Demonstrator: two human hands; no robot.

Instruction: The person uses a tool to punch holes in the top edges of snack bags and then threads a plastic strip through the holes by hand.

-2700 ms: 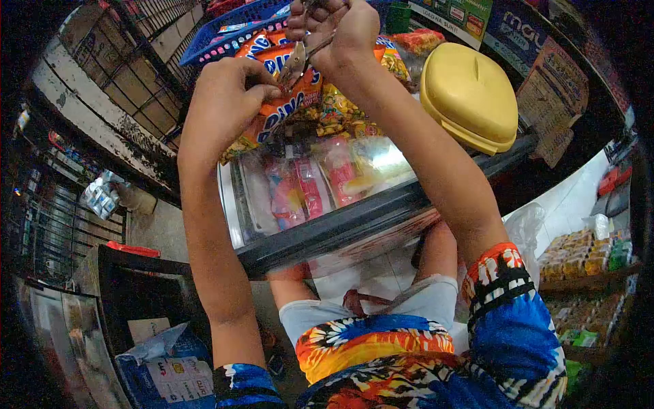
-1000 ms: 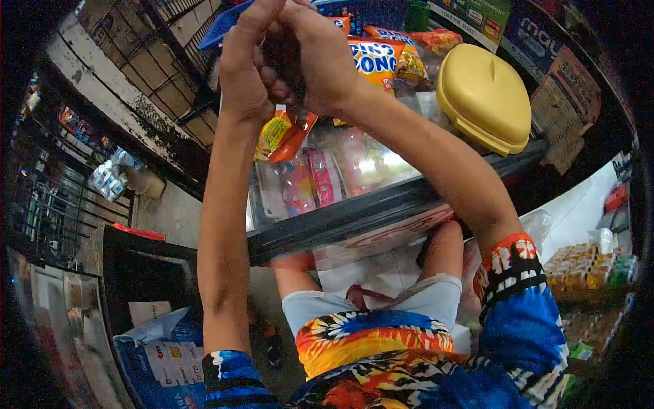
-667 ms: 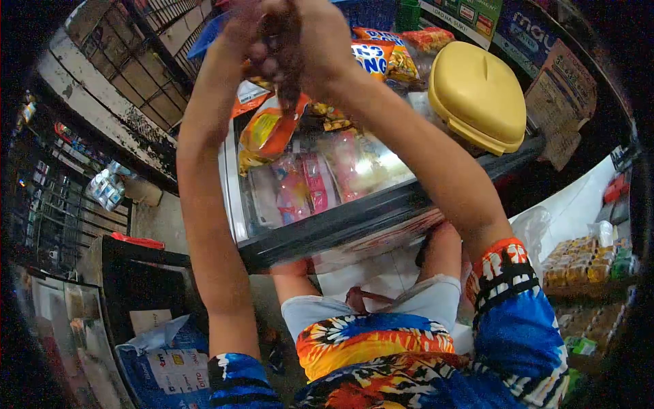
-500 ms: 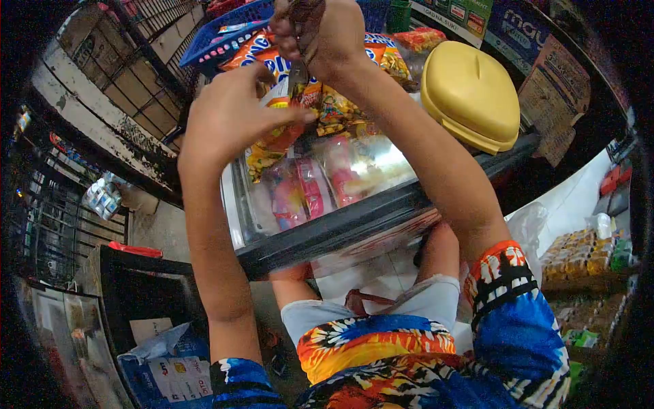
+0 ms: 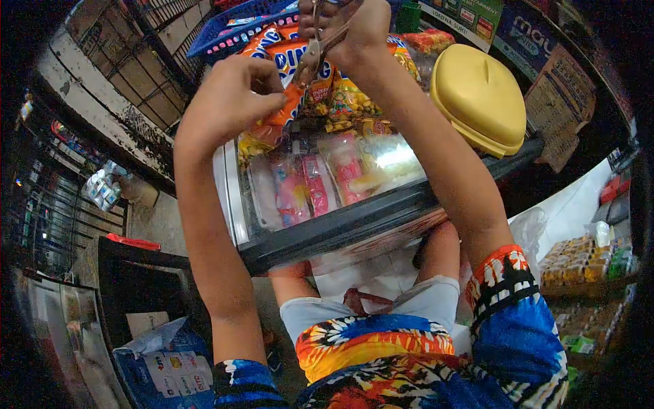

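Note:
Near the top, my right hand (image 5: 357, 37) grips metal scissors (image 5: 312, 58) whose blades point down toward the snack packets. To their left is my left hand (image 5: 228, 99), its fingers curled and its thumb against the edge of an orange snack packet (image 5: 294, 102); some fingertips are hidden. Yellow contents show at the bottom of that packet, below the hand. More orange packets of mixed nuts (image 5: 347, 99) lie behind and beneath the scissors, on a glass-topped case.
A yellow lidded container (image 5: 477, 102) stands at the right on the case. Behind the packets is a blue plastic basket (image 5: 211, 42). Pink-and-clear packs (image 5: 317, 180) show through the glass. The case's dark front edge (image 5: 340, 228) runs before my legs. Shelved goods (image 5: 579, 255) are at right.
The scissors have come into clearer view as my right hand moved slightly right. My left hand's spread thumb and fingers have drawn together at the orange packet. The view has shifted slightly.

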